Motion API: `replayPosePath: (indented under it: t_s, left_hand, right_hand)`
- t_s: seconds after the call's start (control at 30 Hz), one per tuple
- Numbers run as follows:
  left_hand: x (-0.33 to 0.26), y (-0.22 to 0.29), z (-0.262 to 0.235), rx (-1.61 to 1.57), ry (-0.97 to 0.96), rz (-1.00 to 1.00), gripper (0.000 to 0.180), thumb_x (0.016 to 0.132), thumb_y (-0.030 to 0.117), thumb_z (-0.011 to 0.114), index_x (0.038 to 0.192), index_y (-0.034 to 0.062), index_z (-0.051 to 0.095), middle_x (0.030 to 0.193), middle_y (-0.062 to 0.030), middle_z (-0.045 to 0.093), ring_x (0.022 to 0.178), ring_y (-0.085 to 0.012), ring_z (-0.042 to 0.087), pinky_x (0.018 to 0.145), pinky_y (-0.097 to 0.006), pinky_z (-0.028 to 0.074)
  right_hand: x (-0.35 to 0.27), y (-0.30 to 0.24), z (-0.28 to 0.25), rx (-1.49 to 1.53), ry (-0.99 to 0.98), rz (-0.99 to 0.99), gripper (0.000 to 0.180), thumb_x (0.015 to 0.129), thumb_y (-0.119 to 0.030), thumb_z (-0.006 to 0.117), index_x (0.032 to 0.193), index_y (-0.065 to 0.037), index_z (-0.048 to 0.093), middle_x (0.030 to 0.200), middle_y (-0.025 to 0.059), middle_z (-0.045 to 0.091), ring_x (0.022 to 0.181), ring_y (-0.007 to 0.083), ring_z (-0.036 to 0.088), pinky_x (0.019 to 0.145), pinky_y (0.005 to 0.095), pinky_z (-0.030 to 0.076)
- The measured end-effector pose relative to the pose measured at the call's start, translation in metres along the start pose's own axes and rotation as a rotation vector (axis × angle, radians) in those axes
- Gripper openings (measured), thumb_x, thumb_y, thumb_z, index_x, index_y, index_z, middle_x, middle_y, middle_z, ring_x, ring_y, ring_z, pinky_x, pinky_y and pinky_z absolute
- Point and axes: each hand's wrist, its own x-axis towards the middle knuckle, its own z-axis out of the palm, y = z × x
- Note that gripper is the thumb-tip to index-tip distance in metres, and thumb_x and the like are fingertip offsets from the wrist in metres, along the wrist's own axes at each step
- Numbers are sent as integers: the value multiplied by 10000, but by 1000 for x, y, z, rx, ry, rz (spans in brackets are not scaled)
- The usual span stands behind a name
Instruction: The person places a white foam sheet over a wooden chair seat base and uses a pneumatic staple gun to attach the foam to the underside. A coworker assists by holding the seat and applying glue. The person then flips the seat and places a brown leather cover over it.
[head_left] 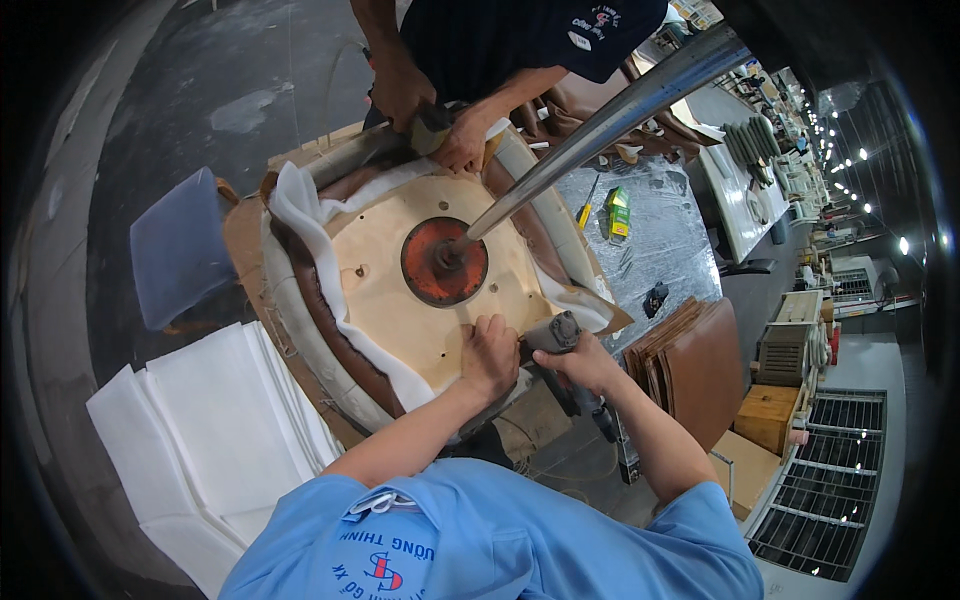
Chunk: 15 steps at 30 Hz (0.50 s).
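Note:
A wooden seat board [385, 255] lies underside up, ringed by white padding [355, 335] and brown leather [325, 335], on a padded ring-shaped support [290, 310]. A metal rod [590, 135] presses down on a round red plate [420, 270] at its middle. At the board's near edge, my left hand [490, 358] is closed, its fingers curled over the rim; what they grip is hidden. Just to the right, my right hand [585, 365] is closed round a staple gun [556, 335], its nose by the board's edge.
Across the board, a co-worker's hands [440, 130] work at the far edge with another staple gun [430, 128]. White foam sheets [215, 410] are stacked at left, brown leather pieces [700, 365] at right. A plastic-covered table [660, 235] holds a green-yellow box [618, 214] and a screwdriver-like tool [587, 205].

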Motion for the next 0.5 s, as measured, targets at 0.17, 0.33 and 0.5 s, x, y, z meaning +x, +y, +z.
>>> replayPosePath:
  t_s: [0.17, 0.33, 0.5]
  left_hand:
    - [5, -4, -8, 46, -8, 50, 176, 903, 247, 770, 891, 80, 714, 1060, -135, 591, 1072, -354, 551, 912, -522, 426]
    - [-1, -2, -23, 94, -159, -9, 193, 886, 272, 819, 911, 82, 806, 1121, -113, 622, 1137, -329, 558, 942, -490, 430]
    - [-4, -7, -16, 54, -86, -17, 175, 890, 283, 816, 905, 112, 783, 1072, -115, 596, 1117, -340, 544, 909, -503, 426]
  right_hand:
    - [0, -1, 6, 15, 21, -73, 270, 962, -197, 852, 1122, -8, 744, 722, 54, 693, 528, 138, 619, 458, 345, 459]
    - [-2, 22, 7, 245, 22, -124, 297, 970, -138, 839, 1209, -16, 711, 827, 35, 695, 557, 126, 607, 459, 324, 461]
    - [-10, 15, 9, 243, -19, -136, 337, 978, -144, 829, 1263, -16, 701, 852, 30, 684, 575, 135, 624, 498, 309, 484]
